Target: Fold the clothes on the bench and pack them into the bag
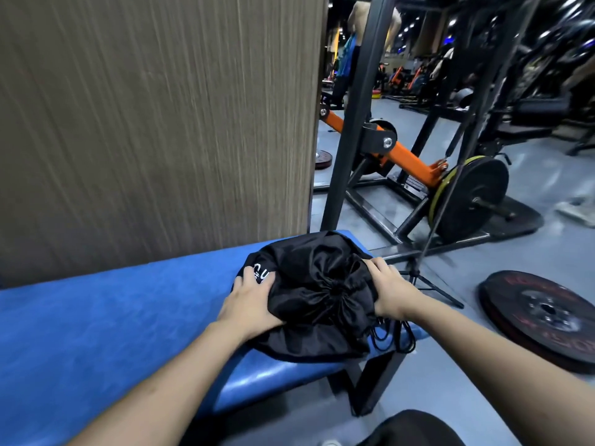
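Observation:
A black drawstring bag lies bulging on the right end of the blue padded bench. Its mouth is cinched into a pucker facing me, and the cords hang off the bench edge. White lettering shows on its left side. My left hand grips the bag's left side with the fingers curled into the fabric. My right hand holds the right side by the gathered mouth. No loose clothes are visible on the bench.
A wood-grain wall panel rises behind the bench. To the right stand a black and orange weight machine with a loaded plate. A weight plate lies on the grey floor. A person stands far back.

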